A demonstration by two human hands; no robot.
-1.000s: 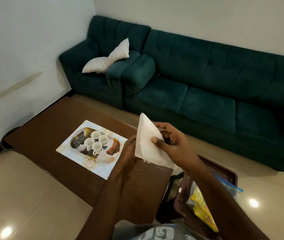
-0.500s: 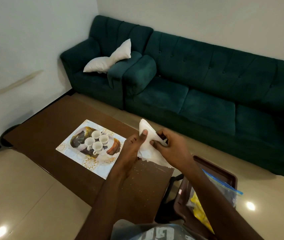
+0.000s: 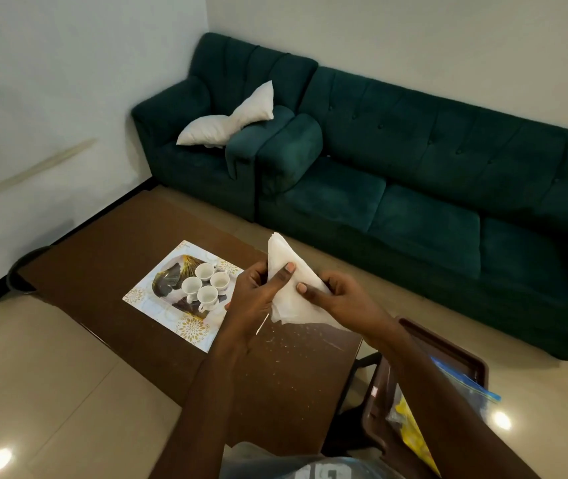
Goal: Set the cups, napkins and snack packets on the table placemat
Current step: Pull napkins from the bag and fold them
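Observation:
A white paper napkin [image 3: 289, 295] is held above the right half of the brown table [image 3: 109, 257], folded into a rough triangle. My left hand [image 3: 258, 295] pinches its left side with the thumb on top. My right hand [image 3: 341, 299] grips its right side. To the left lies a patterned placemat [image 3: 158, 305] with several small white cups [image 3: 206, 285] clustered on it. Yellow snack packets [image 3: 413, 430] lie in a brown tray [image 3: 455, 350] at the lower right, partly hidden by my right arm.
A dark green sofa [image 3: 413, 174] with a white cushion [image 3: 227, 119] runs along the wall behind the table. A clear zip bag with a blue seal [image 3: 465, 385] lies in the tray. Beige tiled floor surrounds the table.
The napkin went from hanging open in my right hand to being held by both hands and folded narrower. My left thumb now presses on its upper face.

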